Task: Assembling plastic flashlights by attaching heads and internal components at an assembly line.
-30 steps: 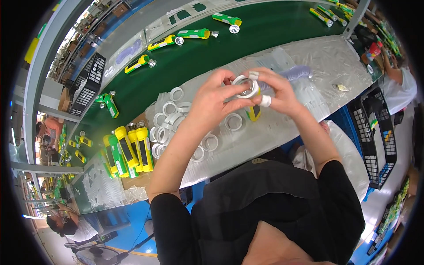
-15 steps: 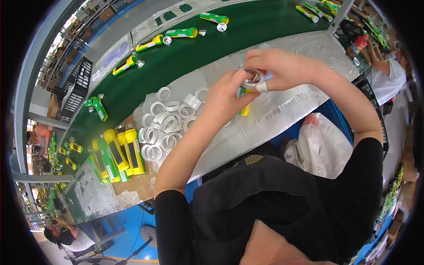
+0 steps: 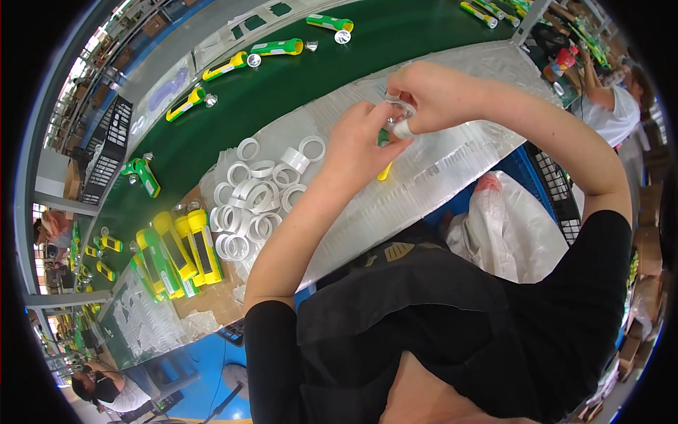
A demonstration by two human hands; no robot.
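My left hand (image 3: 358, 145) is closed around a yellow-and-green flashlight (image 3: 385, 172), most of which its fingers and thumb hide. At the flashlight's head end a pale ring (image 3: 402, 107) with a shiny, clear-looking middle shows between my hands. My right hand (image 3: 432, 99) pinches this ring from the far right side, with a white wrap (image 3: 402, 129) on one digit. Whether the ring is seated on the flashlight cannot be made out. Left of my left forearm lies a loose pile of white rings (image 3: 256, 196).
Several yellow-and-green flashlights (image 3: 175, 251) lie together on cardboard at the left. More flashlights with loose reflectors, one (image 3: 277, 47) among them, lie along the green belt (image 3: 282, 85). A white sack (image 3: 501, 226) sits below the plastic-covered table edge. Another person (image 3: 611, 109) works at far right.
My hands stay together at the flashlight's head, and the ring between them has tilted a little. The whole scene has shifted slightly left as the view turned.
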